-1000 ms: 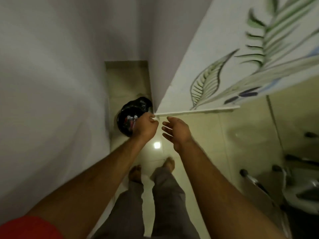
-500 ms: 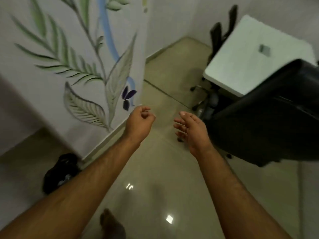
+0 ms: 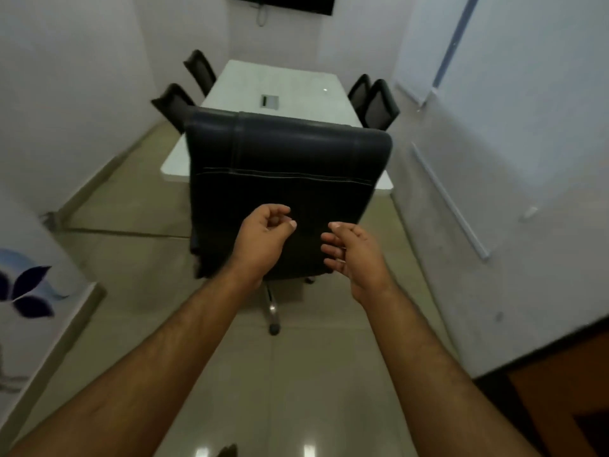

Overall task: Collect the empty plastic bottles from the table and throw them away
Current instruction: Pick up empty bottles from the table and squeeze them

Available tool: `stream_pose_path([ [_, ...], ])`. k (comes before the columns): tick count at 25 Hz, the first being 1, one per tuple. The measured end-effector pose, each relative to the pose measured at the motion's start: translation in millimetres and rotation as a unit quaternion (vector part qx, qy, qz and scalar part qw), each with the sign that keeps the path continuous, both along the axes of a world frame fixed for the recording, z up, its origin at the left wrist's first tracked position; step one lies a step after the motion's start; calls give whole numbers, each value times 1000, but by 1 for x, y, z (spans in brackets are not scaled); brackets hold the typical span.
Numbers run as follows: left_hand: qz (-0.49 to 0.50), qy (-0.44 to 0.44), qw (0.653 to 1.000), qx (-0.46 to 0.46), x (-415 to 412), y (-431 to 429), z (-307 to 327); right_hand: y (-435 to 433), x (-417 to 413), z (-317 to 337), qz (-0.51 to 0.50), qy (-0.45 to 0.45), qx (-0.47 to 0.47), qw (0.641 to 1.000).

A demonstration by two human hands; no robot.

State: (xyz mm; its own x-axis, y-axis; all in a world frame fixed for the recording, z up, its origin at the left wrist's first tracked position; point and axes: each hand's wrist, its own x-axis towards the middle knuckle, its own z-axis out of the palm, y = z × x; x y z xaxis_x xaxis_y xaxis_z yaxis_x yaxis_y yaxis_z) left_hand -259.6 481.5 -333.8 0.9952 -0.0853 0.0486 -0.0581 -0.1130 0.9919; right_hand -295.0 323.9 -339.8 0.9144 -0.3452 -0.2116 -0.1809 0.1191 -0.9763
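Hands raised in front of black office chair (image 3: 286, 179). Left hand (image 3: 263, 239) loosely curled, holding nothing; right hand (image 3: 357, 258) relaxed, fingers half bent, holding nothing. White table (image 3: 296, 84) stands just beyond the chair, side chairs (image 3: 379, 103) flanking it.

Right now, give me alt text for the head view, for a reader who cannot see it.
The left hand and right hand, both empty, are held out before the back of a black office chair. Beyond it stands a long white table with a small grey panel in its top, flanked by smaller black chairs.
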Motion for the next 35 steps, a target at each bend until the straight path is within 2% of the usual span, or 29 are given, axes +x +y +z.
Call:
stream_pose_path([
  [4, -68, 7, 998, 1, 38, -111, -7, -103, 26, -5, -63, -5, 6, 998],
  [9, -140, 56, 988, -23, 121, -250, -28, -228, 95, -16, -141, 23, 3, 990],
  [16, -177, 86, 980, -26, 243, -396, -27, -365, 198, -20, -162, 48, 15, 985],
  [21, -80, 103, 991, -30, 314, -485, -53, -450, 290, -40, -136, 53, 26, 989],
  [26, 15, 169, 985, -45, 403, -577, -100, -548, 406, -78, -64, 89, 26, 994],
  [35, 191, 154, 967, -70, 589, -673, -85, -665, 615, -73, 119, 93, -20, 988],
])
